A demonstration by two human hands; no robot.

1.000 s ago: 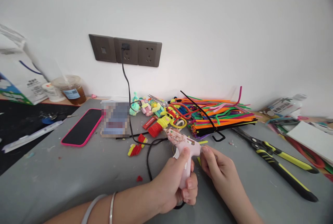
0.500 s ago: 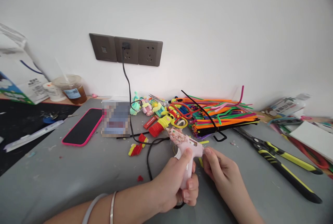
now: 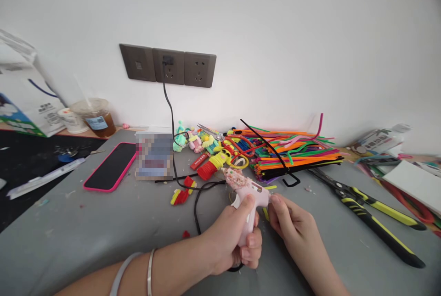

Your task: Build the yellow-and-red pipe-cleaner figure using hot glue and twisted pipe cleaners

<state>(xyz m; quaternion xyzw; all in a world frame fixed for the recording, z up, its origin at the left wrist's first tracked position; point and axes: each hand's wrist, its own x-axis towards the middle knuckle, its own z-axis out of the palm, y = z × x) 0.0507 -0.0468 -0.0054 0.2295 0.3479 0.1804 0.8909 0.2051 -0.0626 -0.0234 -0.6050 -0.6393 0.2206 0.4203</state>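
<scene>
My left hand is wrapped round the grip of a pink glue gun, index finger up on the trigger. The gun's nozzle points away to the left, and its black cord runs up to a wall socket. My right hand is closed in a pinch at the rear end of the gun, fingertips pressed against it. What the pinch holds is too small to make out. A short yellow pipe-cleaner piece lies on the grey table just under the two hands.
A pile of coloured pipe cleaners and small fuzzy figures lie behind the gun. Yellow-and-black pliers lie to the right. A pink-cased phone, a blurred box and an iced drink cup sit to the left.
Both hands and the glue gun have shifted very slightly right and away; the grips are the same.
</scene>
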